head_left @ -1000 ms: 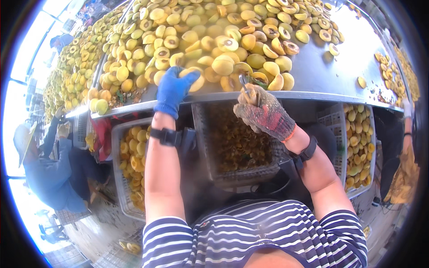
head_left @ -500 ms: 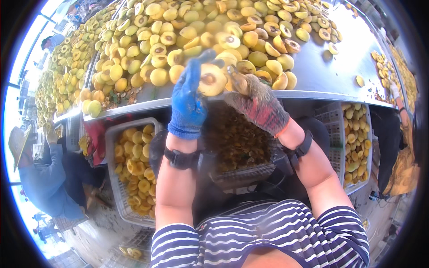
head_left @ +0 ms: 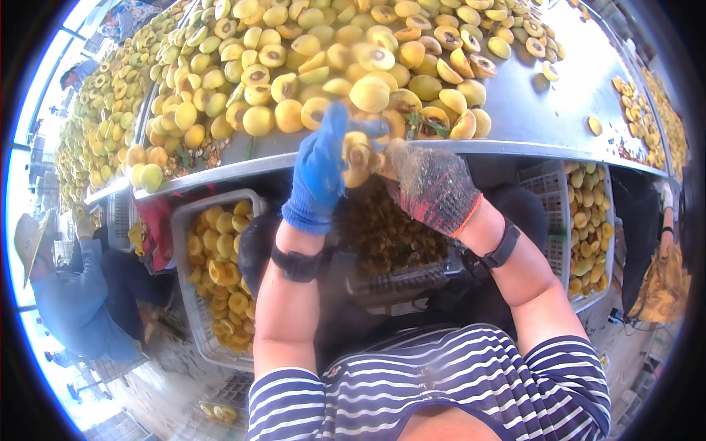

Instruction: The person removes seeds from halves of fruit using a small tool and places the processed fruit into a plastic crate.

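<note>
Head view: a metal counter carries a broad spread of yellow stone-fruit halves, with plastic crates below. At its near edge, the blue-gloved left hand has its fingers partly curled around one pitted-centre fruit half. The knit-gloved right hand bends its fingers against the fruit's right side, blur hiding whatever they grip.

They wear one blue glove, one grey-red glove, black wristbands, a striped shirt.
</note>
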### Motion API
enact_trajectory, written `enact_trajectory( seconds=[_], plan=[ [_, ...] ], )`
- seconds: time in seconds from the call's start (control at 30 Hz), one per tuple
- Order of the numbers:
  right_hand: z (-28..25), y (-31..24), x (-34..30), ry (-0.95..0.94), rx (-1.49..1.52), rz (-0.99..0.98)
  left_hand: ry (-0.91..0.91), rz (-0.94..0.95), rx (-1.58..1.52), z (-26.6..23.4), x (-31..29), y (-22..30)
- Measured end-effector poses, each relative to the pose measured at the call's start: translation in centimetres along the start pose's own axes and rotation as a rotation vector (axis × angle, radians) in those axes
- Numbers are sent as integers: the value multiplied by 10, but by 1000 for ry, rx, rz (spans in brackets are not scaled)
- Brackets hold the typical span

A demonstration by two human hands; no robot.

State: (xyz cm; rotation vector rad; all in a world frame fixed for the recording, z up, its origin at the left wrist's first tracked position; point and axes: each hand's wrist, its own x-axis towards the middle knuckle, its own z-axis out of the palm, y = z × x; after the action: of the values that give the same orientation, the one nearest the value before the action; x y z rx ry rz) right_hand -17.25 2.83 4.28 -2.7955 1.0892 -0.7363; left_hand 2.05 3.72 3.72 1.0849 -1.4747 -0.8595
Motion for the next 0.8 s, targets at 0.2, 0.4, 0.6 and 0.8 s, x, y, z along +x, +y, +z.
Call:
enact_trajectory(
  seconds=[0.2,0.4,0.6,0.8],
  plan=[
    [-4,-13,-2,-393,226,191,-179,343,111,-14,-8,-23],
    [4,-6,-11,-229,407,-78,-223,285,218,-7,-4,1],
    [9,-10,6,-224,1451,492,305,108,-260,41,-3,10],
    [-10,-9,-2,-641,1594,649,8,-186,-425,6,-4,18]
  ],
)
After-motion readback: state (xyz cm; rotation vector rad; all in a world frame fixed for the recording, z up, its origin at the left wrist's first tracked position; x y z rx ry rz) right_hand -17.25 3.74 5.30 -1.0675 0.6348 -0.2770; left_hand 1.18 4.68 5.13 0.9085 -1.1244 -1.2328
